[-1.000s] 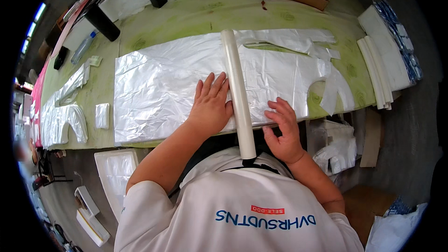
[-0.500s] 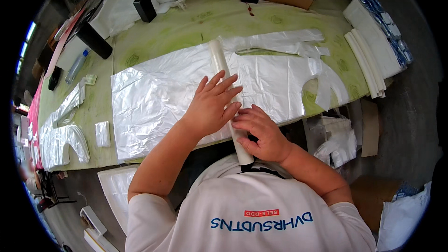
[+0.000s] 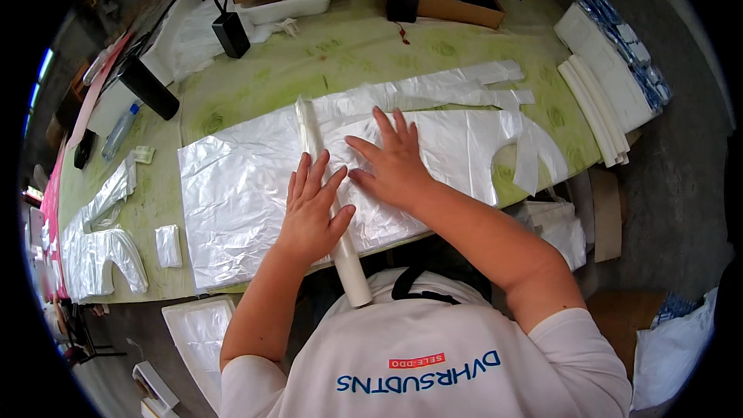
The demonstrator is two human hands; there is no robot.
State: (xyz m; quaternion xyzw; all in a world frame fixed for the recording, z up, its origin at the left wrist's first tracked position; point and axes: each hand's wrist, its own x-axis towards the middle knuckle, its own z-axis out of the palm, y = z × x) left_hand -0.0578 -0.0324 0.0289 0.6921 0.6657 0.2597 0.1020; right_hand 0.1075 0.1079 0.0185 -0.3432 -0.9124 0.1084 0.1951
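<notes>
A stack of thin, shiny white plastic film, cut like a disposable apron with curved cut-outs and strips at its right end, lies spread over the table. Across it, roughly front to back, rests a long white roll, its near end reaching my shirt. My left hand lies over the roll, open, fingers stretched forward. To the right of the roll, my right hand is flat on the film, fingers spread and holding nothing.
A folded white packet and more cut film lie at left. Behind them are a water bottle and a black cylinder. A black box and cardboard boxes stand at the back; white rolls sit at right.
The roll has moved left along the film, with my left hand on it. My right hand has left the roll and reached forward onto the film, which now lies flatter there.
</notes>
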